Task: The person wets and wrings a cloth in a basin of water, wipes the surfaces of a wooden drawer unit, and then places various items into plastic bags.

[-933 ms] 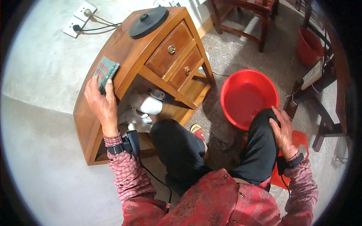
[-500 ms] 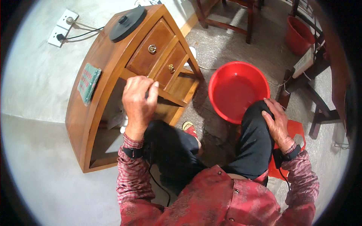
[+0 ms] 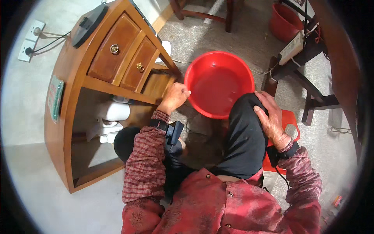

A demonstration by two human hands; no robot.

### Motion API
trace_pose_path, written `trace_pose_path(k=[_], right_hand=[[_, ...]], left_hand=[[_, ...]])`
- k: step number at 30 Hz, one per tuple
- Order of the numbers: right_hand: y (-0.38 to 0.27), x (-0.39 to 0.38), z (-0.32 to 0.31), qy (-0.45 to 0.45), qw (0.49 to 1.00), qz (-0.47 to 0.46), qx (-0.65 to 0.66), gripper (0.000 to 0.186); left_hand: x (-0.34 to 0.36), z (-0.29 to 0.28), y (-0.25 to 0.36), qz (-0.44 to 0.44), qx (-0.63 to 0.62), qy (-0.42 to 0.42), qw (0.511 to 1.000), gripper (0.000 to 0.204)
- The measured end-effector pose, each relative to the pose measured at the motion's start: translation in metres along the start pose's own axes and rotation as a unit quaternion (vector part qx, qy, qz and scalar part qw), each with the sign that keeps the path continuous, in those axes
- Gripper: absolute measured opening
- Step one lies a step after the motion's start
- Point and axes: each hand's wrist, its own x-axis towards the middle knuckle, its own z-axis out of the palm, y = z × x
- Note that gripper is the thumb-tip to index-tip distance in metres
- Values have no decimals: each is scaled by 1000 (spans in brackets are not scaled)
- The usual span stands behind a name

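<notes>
Gripping the near-left rim of a round red plastic basin [image 3: 219, 84] holding shallow water on the floor, the left hand [image 3: 174, 97] curls shut. The right hand [image 3: 270, 117] lies open, fingers spread, on the raised knee beside it. A green-edged packet [image 3: 55, 97] lies on the wooden cabinet [image 3: 70, 128], far left of the fingers.

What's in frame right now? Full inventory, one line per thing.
basin: 1, red, on the floor ahead of the knees
wooden cabinet: 1, brown, two drawers, on the left
green cloth: 1, on the cabinet side panel
black round item: 1, on the cabinet top
white containers: a few, inside the cabinet's open part
wall socket: 1, white, far left
bucket: 1, red, top right
stool: 1, red, under the person
left hand: touching the basin rim
right hand: resting on the right knee
</notes>
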Motion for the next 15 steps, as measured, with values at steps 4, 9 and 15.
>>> trace_pose_path(k=[4, 9, 15], right_hand=[[26, 4, -2, 11, 989, 107, 98, 40], [101, 40, 1, -78, 924, 316, 203, 49], [205, 65, 67, -70, 971, 228, -25, 56]], left_hand=[[-4, 34, -42, -91, 37, 50, 994, 39], [7, 77, -75, -175, -112, -2, 978, 49], [12, 103, -52, -111, -222, 66, 967, 34]])
